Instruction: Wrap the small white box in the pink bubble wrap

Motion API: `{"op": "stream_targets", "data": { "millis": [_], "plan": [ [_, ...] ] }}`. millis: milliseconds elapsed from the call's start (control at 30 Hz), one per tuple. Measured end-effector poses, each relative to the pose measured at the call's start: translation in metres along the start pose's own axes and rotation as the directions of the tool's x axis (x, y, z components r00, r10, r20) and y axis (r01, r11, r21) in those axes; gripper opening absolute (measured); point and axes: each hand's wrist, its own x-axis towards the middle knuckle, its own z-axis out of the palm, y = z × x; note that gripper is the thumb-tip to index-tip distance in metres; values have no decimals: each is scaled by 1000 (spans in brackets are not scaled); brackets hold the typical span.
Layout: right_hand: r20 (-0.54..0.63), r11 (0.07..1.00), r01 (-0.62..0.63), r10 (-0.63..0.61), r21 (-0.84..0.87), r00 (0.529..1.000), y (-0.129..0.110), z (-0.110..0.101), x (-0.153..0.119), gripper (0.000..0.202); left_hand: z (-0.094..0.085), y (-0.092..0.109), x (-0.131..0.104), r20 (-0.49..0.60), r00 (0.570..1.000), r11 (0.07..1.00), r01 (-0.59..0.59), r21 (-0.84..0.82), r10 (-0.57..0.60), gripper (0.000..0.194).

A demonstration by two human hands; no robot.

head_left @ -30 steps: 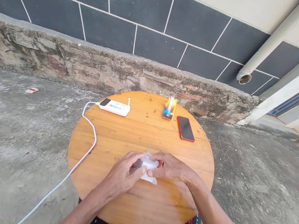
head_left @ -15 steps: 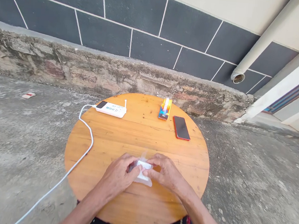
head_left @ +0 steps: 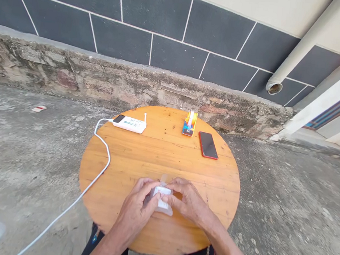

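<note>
Between my hands, near the front of the round wooden table (head_left: 119, 154), is a small white rectangular packet (head_left: 163, 201) in a thin translucent wrapping. My left hand (head_left: 140, 201) grips its left side, thumb on the top face and fingers along the far left edge. On the opposite side, my right hand (head_left: 185, 199) pinches the packet with thumb and fingertips at its upper right. A pale see-through flap sticks out beyond the packet's far edge. Some of the packet is hidden under my fingers, and its printing is too blurred to read.
Toward the table's back stand a white power bank-like device (head_left: 132, 124) with a white cable (head_left: 104, 169) and a yellow-blue tape dispenser (head_left: 190, 123). A red-edged phone (head_left: 208, 145) lies at right. Behind is a stone-based tiled wall (head_left: 176, 60) with a pipe (head_left: 287, 66).
My left hand has tilted a little, its fingers now more raised over the packet's left edge. Both hands keep hold of it. The whole view has shifted slightly.
</note>
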Motion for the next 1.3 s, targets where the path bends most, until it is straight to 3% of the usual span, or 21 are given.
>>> {"op": "stream_targets", "data": {
  "millis": [233,500,600,733,867,1300],
  "plan": [
    [-8,989,-65,66,134,998,2,3,1,30,0,-1,0,-8,1000,999,7,-32,-7,27],
    [-50,980,-91,101,179,994,13,-7,4,23,3,-3,-1,-61,998,997,30,-67,-34,24],
    [-81,993,-74,81,87,993,25,-16,19,17,4,-4,-2,-84,995,996,39,-79,-46,24],
    [-9,993,-27,26,-112,1000,37,-18,47,20,6,-6,-1,-94,994,995,47,-90,-56,22],
    [45,963,-55,69,-264,997,39,-15,65,23,7,-6,0,-89,995,995,40,-92,-48,22],
    [110,893,-90,154,-442,982,22,-16,75,21,5,-5,1,-69,996,992,46,-121,-55,21]
  ]
}}
